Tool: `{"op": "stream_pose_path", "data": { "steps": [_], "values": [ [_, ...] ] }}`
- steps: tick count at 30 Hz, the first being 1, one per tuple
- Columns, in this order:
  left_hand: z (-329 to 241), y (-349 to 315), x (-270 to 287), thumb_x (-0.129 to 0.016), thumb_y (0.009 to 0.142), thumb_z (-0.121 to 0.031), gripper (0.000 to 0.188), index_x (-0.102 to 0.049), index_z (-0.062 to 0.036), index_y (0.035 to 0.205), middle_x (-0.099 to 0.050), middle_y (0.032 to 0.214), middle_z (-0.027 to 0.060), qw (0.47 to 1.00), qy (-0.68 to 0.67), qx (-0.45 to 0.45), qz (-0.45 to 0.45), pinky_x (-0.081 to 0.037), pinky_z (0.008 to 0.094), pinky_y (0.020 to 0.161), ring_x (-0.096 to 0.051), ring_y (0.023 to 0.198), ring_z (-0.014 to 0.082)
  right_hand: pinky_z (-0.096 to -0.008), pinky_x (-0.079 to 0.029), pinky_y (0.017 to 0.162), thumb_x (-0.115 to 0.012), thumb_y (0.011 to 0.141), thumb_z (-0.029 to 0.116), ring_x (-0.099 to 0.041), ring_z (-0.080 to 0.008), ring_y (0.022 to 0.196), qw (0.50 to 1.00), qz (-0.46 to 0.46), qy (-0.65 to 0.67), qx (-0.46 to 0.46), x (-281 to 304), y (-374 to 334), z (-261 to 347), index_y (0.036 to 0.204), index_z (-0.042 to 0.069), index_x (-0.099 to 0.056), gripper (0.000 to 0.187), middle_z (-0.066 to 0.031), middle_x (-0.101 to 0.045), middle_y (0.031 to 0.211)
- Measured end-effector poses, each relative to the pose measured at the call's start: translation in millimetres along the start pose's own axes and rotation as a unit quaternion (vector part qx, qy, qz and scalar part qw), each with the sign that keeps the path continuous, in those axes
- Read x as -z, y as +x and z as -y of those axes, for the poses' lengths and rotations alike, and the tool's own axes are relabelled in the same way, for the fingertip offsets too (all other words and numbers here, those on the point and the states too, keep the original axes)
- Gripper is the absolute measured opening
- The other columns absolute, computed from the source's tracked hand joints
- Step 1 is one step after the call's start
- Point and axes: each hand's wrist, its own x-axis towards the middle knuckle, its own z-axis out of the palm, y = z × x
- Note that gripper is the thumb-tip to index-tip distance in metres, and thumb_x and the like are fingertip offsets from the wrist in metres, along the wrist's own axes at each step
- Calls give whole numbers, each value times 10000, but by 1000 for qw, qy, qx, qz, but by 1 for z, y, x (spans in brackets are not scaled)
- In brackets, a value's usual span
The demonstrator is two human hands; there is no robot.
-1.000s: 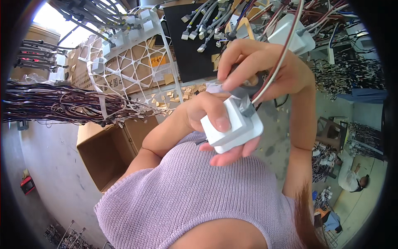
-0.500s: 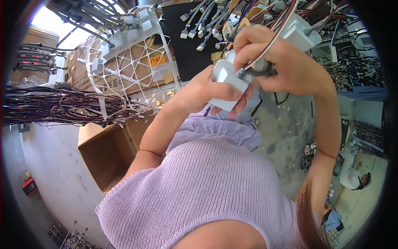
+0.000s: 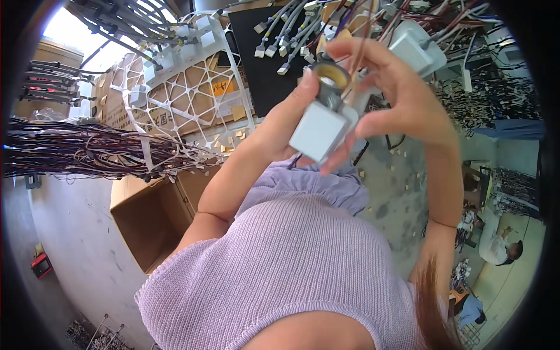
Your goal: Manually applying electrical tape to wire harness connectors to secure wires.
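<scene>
A white plastic connector housing point(image 3: 318, 133) with a squarish face is gripped in my left hand point(image 3: 282, 127), whose fingers wrap behind it. Against the cable end of the housing stands a dark roll of tape point(image 3: 328, 86) with a yellowish core, and my left thumb presses its edge. Thin reddish wires point(image 3: 357, 55) run upward from there. My right hand point(image 3: 402, 96), partly blurred, is just to the right with thumb and fingers spread apart around the wires. It does not appear to grasp anything. The lower part of the housing hides some of my left fingers.
Another white housing point(image 3: 411, 49) on a cable lies beyond my right hand. Grey cables with white plugs point(image 3: 284, 44) rest on a black mat point(image 3: 256, 81). A white lattice rack point(image 3: 184, 87) stands to the left, above a wire bundle point(image 3: 87, 149) and a cardboard box point(image 3: 146, 219).
The housing has turned so its flat face shows. The tape roll has gone from my right hand to beside my left thumb. My right hand has opened and moved slightly away.
</scene>
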Motion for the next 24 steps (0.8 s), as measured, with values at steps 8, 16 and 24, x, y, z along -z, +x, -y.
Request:
{"op": "stream_pose_path", "data": {
  "steps": [8, 16, 24],
  "values": [
    [-6, -3, -5, -480, 875, -590, 686, -569, 81, 985, -603, 707, 141, 995, -38, -2, 95, -386, 230, 326, -566, 482, 187, -278, -411, 847, -737, 656, 210, -522, -131, 963, 986, 160, -40, 15, 20, 3, -18, 959, 5, -596, 392, -38, -552, 1008],
    [3, 7, -5, -647, 867, -200, 227, -654, -4, 981, -643, 811, 23, 895, 316, -183, -256, -455, 252, 606, -587, 686, 93, -207, -469, 773, -729, 833, 277, -560, -49, 844, 955, -25, 261, -142, -4, -33, -10, 1129, -25, -581, 448, -18, -611, 1007],
    [2, 6, -9, -315, 950, -627, 689, -597, 0, 990, -657, 810, 155, 995, -83, 46, -24, -508, 255, 472, -658, 636, 178, -307, -390, 945, -822, 628, 154, -518, -155, 1073, 984, 144, 102, -16, 9, 0, -31, 1125, 7, -599, 564, -43, -544, 1129]
  ]
}}
